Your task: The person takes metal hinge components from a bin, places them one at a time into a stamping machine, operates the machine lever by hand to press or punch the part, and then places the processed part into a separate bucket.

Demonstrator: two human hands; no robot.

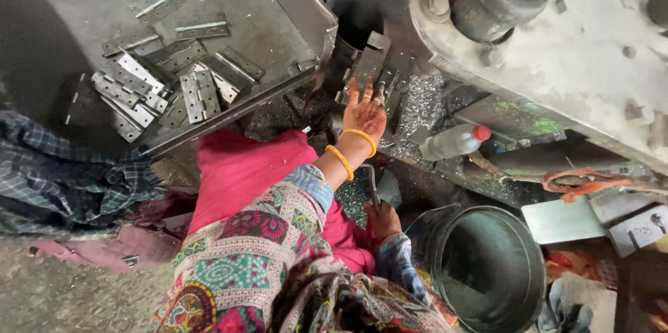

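Pressing flat fingers point(360, 89) against metal hinge point(369, 63)

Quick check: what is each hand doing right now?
Left hand: open, fingers spread against a metal hinge plate at the machine.
Right hand: closed around a dark lever handle.

floor point(49, 298): grey, gritty concrete | machine body point(557, 61): large, dusty grey metal | light: dim, even daylight
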